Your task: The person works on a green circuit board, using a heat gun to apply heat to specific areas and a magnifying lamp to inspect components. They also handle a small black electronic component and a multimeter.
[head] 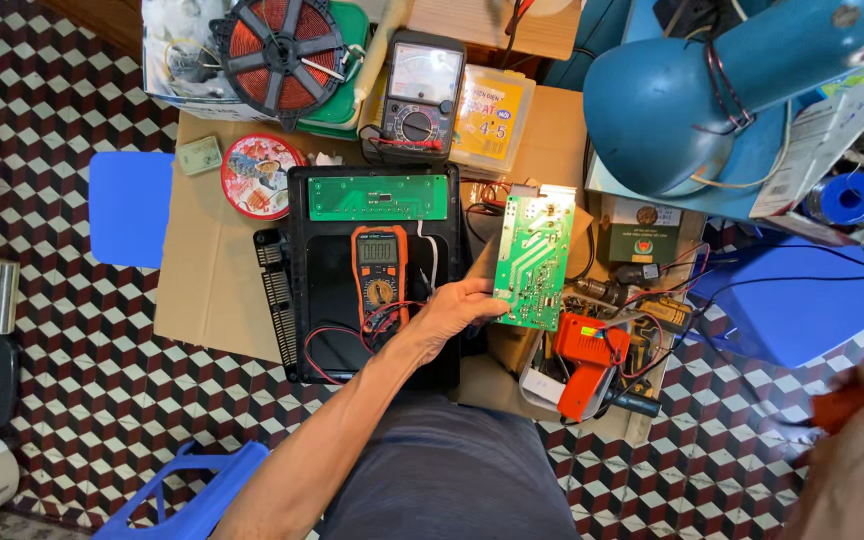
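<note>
- Head view: the left hand [452, 310] grips the lower left edge of a green circuit board [532, 262], fingers clamped on it, holding the board upright with its solder side to the camera, above a sheet of brown cardboard [207, 290].
- The right hand [857, 455] sits at the lower right edge, blurred, fingers curled around an orange tool handle [837, 405]; what kind of tool it is cannot be told.
- Just left of the held board lies a black appliance housing [327, 290], with a second, long green circuit board [379, 197] across its top.
- An orange-cased digital multimeter [380, 268] rests on the housing, its red and black leads looping below it, near the left wrist.
- Just below and right of the held board lies an orange soldering gun [589, 358] among tangled wires.
- At the far edge of the cardboard stand an analog multimeter [420, 92], a yellow plastic box [492, 115] beside it, and a copper induction coil [282, 50] on a black frame.
- A round red tin [257, 175] lies left of the housing.
- A blue desk lamp [692, 95] hangs over the upper right.
- The floor [72, 340] is tiled in a red, black and white cube pattern.
</note>
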